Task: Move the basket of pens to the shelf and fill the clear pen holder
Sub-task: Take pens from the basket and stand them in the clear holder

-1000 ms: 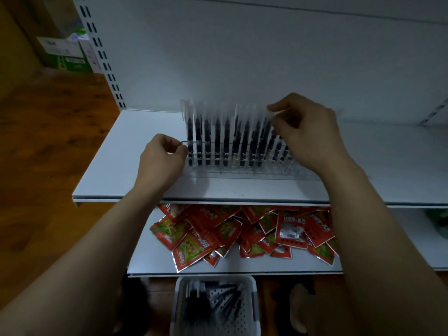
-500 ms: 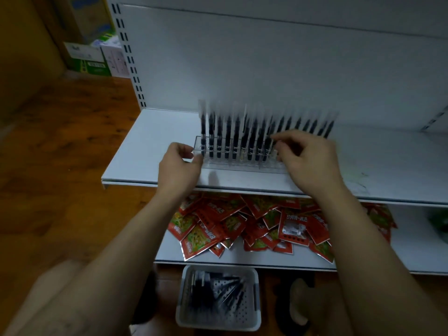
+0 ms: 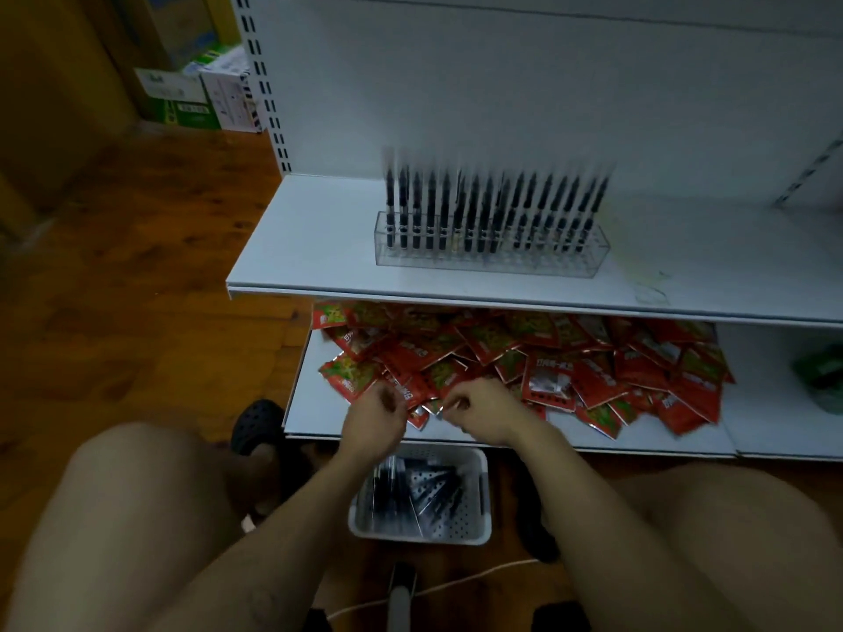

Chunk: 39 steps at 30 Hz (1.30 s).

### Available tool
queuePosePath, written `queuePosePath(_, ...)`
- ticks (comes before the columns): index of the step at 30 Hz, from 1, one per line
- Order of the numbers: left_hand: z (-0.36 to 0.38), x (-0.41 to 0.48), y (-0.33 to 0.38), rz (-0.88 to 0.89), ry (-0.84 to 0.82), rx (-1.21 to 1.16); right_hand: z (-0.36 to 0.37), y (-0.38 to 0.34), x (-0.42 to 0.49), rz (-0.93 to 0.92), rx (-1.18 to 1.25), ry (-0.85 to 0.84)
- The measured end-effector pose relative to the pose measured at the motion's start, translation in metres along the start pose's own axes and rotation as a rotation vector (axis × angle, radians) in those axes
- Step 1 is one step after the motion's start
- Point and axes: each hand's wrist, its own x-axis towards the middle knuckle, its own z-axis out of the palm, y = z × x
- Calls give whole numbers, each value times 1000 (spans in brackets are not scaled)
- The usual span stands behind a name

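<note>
The white shelf (image 3: 319,248) had dropped out of the person's reach: half a second before, both hands were up at the clear pen holder (image 3: 492,262), and by this moment they had come away from it and down. The holder stood alone near the middle of the shelf, its slots packed with dark pens (image 3: 474,207), so the filling looked close to done. The white basket (image 3: 484,494) had not been moved and sat on the floor below the lower shelf (image 3: 314,403), near the person and between the knees, with loose pens in it. The other half of the task was therefore open. The left hand (image 3: 376,424) and right hand (image 3: 481,415) hung close together in front of the red packets (image 3: 593,371), just above the basket's far rim. Their fingers were loosely curled with nothing visible in them, and they were well apart from the holder.
</note>
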Motion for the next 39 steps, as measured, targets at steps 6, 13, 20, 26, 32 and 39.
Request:
queuePosePath(6,57,-38,-84,-319,-239,100,94,40,13,110,67,-235)
queuePosePath(13,57,11,-88,-348,-248,32,140,60,49,171,-23,-394)
queuePosePath(20,79,26,-146,-624,-86,-151,197,100,75,253,95,-527)
queuePosePath(26,103,35,-176,-723,-36,-206,240,112,99,278,2,-633)
queuePosePath(32,90,45,-175,-750,-2,-338,239,106,113,275,-202,-664)
queuePosePath(39,61,49,-133,-629,58,-417,183,87,94,272,-126,-392)
